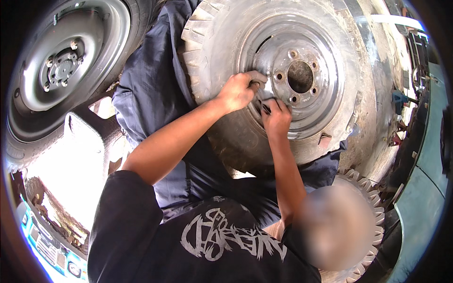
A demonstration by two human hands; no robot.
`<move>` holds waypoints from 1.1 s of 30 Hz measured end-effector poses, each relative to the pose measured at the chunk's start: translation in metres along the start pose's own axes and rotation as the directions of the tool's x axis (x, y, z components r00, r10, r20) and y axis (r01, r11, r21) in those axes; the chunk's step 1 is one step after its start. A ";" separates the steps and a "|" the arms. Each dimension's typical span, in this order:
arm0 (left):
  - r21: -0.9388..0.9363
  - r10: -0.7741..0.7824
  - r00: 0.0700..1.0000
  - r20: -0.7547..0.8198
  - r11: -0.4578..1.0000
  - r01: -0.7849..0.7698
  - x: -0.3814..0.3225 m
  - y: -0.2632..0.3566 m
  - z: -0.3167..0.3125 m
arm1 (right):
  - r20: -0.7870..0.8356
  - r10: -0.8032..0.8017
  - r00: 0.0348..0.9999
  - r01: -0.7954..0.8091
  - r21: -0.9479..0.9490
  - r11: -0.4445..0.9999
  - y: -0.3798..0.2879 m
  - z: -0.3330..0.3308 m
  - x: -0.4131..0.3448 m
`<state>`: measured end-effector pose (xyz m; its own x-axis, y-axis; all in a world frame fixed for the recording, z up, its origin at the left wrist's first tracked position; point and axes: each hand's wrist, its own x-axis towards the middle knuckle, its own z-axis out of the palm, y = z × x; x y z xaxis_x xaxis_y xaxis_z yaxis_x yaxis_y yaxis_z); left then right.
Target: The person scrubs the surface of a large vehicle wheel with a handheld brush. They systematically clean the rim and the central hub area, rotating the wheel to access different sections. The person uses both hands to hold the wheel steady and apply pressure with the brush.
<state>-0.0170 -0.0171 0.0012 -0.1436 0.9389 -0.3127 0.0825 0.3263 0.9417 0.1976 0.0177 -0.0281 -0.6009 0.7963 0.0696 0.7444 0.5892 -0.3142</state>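
A chunky-tread tyre [219,42] on a bare steel wheel rim [329,67] rests between my legs, in dark blue trousers. Its hub face has a large centre hole ringed by bolt holes. My left hand [240,90] pinches a grey piece of abrasive paper [259,76] against the rim's left inner side. Just below and to the right, my right hand [277,115] has its fingers curled over a grey sheet [269,102] at the rim, likely abrasive paper too. My fingers partly hide both pieces. A small folded brownish piece [324,141] lies on the tyre sidewall.
A dark wheel [67,67] with lug nuts is mounted on a hub at upper left. Another tyre [378,212] lies at lower right, partly behind a blurred patch. Teal vehicle bodywork [417,198] borders the right; a blue truck [46,244] stands at lower left.
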 end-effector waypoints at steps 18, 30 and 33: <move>-0.005 0.046 0.999 -0.004 0.999 -0.046 0.006 -0.010 0.005 | 0.072 0.057 0.996 -0.054 -0.051 0.997 0.020 -0.009 -0.017; -0.039 -0.041 0.999 -0.011 0.998 0.040 0.016 -0.005 0.010 | -0.073 0.008 0.997 -0.006 0.030 1.000 0.007 0.007 -0.004; -0.076 0.009 1.000 -0.007 0.997 -0.010 0.013 -0.011 0.007 | -0.099 0.037 0.994 -0.034 0.029 0.999 0.008 -0.007 -0.013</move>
<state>-0.0125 -0.0076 -0.0145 -0.1496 0.9411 -0.3033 0.0089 0.3081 0.9513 0.2133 0.0132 -0.0248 -0.5412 0.8272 0.1511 0.7558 0.5572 -0.3439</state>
